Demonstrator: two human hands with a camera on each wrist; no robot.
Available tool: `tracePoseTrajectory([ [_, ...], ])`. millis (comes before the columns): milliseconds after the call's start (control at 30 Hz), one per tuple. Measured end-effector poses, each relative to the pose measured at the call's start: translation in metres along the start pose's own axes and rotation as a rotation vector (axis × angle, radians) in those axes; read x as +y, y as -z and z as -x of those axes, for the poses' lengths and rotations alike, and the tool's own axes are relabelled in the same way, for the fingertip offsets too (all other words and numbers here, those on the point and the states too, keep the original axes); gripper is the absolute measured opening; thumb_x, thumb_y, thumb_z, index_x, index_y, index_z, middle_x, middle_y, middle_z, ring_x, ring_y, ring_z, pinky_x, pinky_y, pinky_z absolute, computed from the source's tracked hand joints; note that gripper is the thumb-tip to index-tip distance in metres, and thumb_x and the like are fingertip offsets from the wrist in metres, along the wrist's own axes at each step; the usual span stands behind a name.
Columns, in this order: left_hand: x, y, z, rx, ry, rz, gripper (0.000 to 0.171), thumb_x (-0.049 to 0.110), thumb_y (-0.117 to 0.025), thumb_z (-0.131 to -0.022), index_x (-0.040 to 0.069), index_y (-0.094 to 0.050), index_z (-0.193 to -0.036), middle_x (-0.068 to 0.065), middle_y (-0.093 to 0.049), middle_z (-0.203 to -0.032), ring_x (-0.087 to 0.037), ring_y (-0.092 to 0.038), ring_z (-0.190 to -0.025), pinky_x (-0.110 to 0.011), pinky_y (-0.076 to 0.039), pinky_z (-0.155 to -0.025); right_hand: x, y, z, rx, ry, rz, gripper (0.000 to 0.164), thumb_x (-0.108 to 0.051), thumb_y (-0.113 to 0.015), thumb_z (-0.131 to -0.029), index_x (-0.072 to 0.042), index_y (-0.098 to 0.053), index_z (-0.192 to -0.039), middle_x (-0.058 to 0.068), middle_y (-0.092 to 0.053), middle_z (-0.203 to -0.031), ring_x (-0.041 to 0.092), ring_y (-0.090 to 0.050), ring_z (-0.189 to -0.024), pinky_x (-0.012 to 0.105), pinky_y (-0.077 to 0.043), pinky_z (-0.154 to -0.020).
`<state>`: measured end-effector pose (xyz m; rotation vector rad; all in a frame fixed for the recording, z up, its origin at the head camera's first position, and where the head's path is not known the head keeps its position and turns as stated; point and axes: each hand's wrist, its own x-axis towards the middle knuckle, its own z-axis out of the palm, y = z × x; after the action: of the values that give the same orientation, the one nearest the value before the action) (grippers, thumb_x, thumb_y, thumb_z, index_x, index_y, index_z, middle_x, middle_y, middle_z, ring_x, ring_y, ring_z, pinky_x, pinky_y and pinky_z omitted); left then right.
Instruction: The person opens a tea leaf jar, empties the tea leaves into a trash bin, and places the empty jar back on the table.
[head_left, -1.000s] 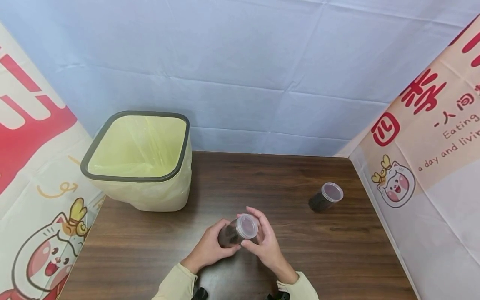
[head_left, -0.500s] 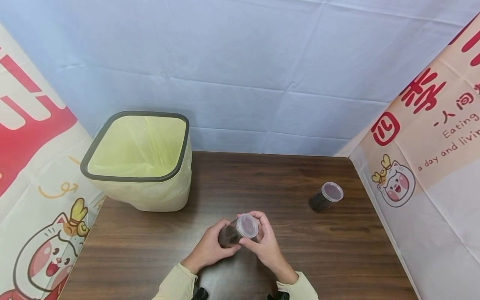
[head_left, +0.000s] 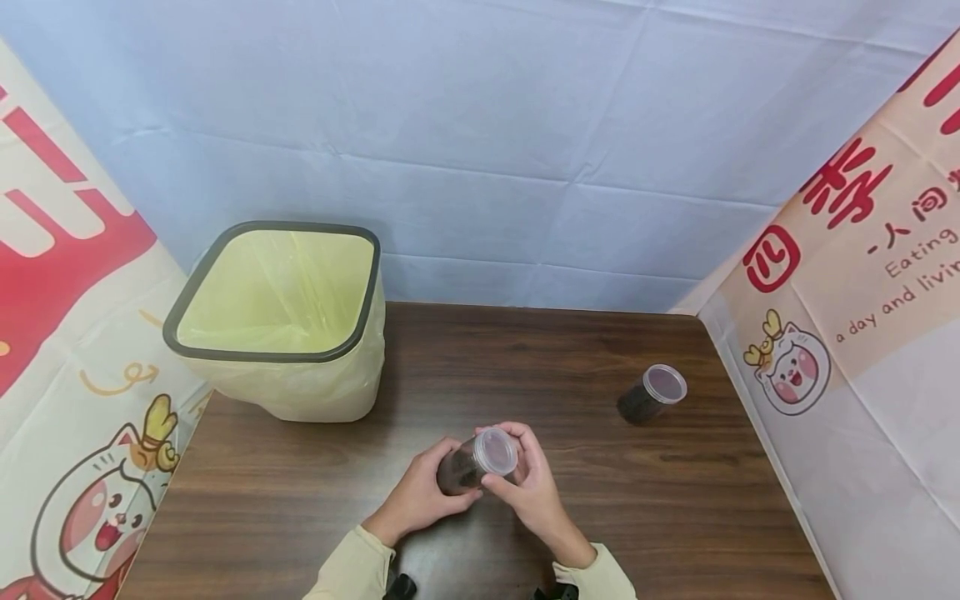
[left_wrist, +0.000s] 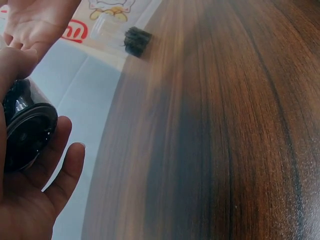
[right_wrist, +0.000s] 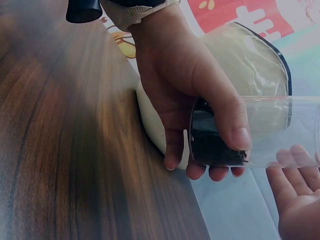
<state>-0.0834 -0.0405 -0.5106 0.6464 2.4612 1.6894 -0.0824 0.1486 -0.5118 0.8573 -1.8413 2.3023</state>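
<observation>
My left hand point(head_left: 420, 500) grips a clear plastic jar point(head_left: 457, 473) around its lower body, above the table and tilted to the right. Dark, dry-looking bits lie in its bottom end, seen in the right wrist view as a dark mass point(right_wrist: 215, 145). The jar's translucent screw lid point(head_left: 497, 452) faces up toward the head camera. My right hand point(head_left: 538, 496) holds the lid end, thumb at the near side and fingers curled round the far side. In the left wrist view the jar's round base point(left_wrist: 31, 135) shows between my left fingers.
A second lidded jar point(head_left: 651, 393) with dark contents stands at the right of the wooden table point(head_left: 525, 358). At the left is a pale, bag-lined trash bin point(head_left: 337, 392) with a dark rim. A blue-white cloth point(head_left: 480, 167) hangs behind, with printed banners at both sides.
My right fingers, spread and raised above the lid a second ago, have come down and curled against its far edge. The left hand and the jar have hardly moved.
</observation>
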Motion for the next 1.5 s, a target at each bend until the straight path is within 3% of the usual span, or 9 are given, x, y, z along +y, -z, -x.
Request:
tracePoseTrajectory([
  [233, -0.004, -0.002, -0.001, -0.008, -0.021, 0.013, 0.044, 0.014, -0.082, -0.071, 0.018, -0.055, -0.105, 0.009, -0.060, -0.099, -0.008, -0.057, -0.090, -0.028, -0.047, -0.081, 0.000, 0.000, 0.000, -0.003, 0.002, 0.000, 0.053, 0.006, -0.065, -0.083, 0.011, -0.034, -0.126, 0.038, -0.045, -0.122, 0.028, -0.048, -0.120, 0.030, -0.037, -0.101],
  [467, -0.038, -0.014, -0.002, -0.006, -0.036, 0.006, 0.046, 0.026, -0.082, -0.071, 0.025, -0.054, -0.107, 0.009, -0.060, -0.101, -0.008, -0.058, -0.091, -0.029, -0.048, -0.080, -0.001, 0.000, 0.001, -0.005, 0.005, -0.009, 0.052, 0.009, -0.062, -0.083, 0.012, -0.034, -0.126, 0.039, -0.044, -0.122, 0.028, -0.048, -0.120, 0.029, -0.037, -0.100],
  [567, -0.044, -0.014, -0.002, -0.016, -0.045, 0.012, 0.046, 0.033, -0.081, -0.072, 0.027, -0.053, -0.108, 0.010, -0.060, -0.102, -0.008, -0.058, -0.092, -0.028, -0.048, -0.081, -0.001, 0.000, 0.000, -0.005, 0.005, -0.005, 0.053, 0.013, -0.061, -0.082, 0.012, -0.034, -0.127, 0.039, -0.044, -0.122, 0.028, -0.048, -0.120, 0.029, -0.037, -0.101],
  [900, -0.042, -0.013, -0.003, -0.024, -0.035, 0.006, 0.043, 0.038, -0.079, -0.073, 0.029, -0.052, -0.106, 0.011, -0.060, -0.103, -0.008, -0.058, -0.094, -0.029, -0.047, -0.083, -0.002, 0.000, -0.001, -0.020, 0.021, -0.007, 0.054, 0.016, -0.060, -0.081, 0.013, -0.034, -0.129, 0.037, -0.045, -0.122, 0.029, -0.048, -0.120, 0.029, -0.037, -0.101],
  [1067, -0.015, -0.006, -0.001, -0.012, -0.028, -0.003, 0.042, 0.022, -0.082, -0.072, 0.020, -0.055, -0.104, 0.010, -0.060, -0.100, -0.009, -0.057, -0.091, -0.028, -0.047, -0.081, -0.002, 0.001, 0.000, -0.027, 0.022, -0.003, 0.055, 0.014, -0.060, -0.082, 0.014, -0.033, -0.129, 0.035, -0.046, -0.123, 0.028, -0.048, -0.120, 0.029, -0.037, -0.101],
  [1133, -0.013, -0.006, -0.001, -0.003, -0.027, -0.006, 0.043, 0.016, -0.083, -0.070, 0.017, -0.055, -0.104, 0.009, -0.060, -0.100, -0.010, -0.058, -0.091, -0.029, -0.047, -0.082, -0.002, 0.001, 0.000, -0.031, 0.016, 0.001, 0.056, 0.016, -0.059, -0.081, 0.013, -0.033, -0.130, 0.035, -0.046, -0.123, 0.027, -0.048, -0.120, 0.029, -0.037, -0.100],
  [1300, -0.039, -0.014, -0.001, 0.000, -0.028, -0.010, 0.047, 0.026, -0.083, -0.070, 0.025, -0.054, -0.106, 0.012, -0.059, -0.102, -0.008, -0.057, -0.093, -0.029, -0.047, -0.083, -0.003, 0.002, 0.000, -0.038, 0.001, 0.007, 0.057, 0.018, -0.057, -0.080, 0.013, -0.033, -0.132, 0.033, -0.046, -0.125, 0.027, -0.047, -0.120, 0.029, -0.037, -0.101],
  [1500, -0.042, -0.012, -0.001, -0.017, -0.063, -0.009, 0.044, 0.037, -0.078, -0.074, 0.027, -0.052, -0.108, 0.011, -0.060, -0.106, -0.008, -0.057, -0.095, -0.029, -0.046, -0.084, -0.004, 0.002, -0.001, -0.047, -0.010, -0.008, 0.059, 0.019, -0.054, -0.080, 0.014, -0.030, -0.134, 0.034, -0.045, -0.126, 0.027, -0.046, -0.122, 0.029, -0.036, -0.102],
])
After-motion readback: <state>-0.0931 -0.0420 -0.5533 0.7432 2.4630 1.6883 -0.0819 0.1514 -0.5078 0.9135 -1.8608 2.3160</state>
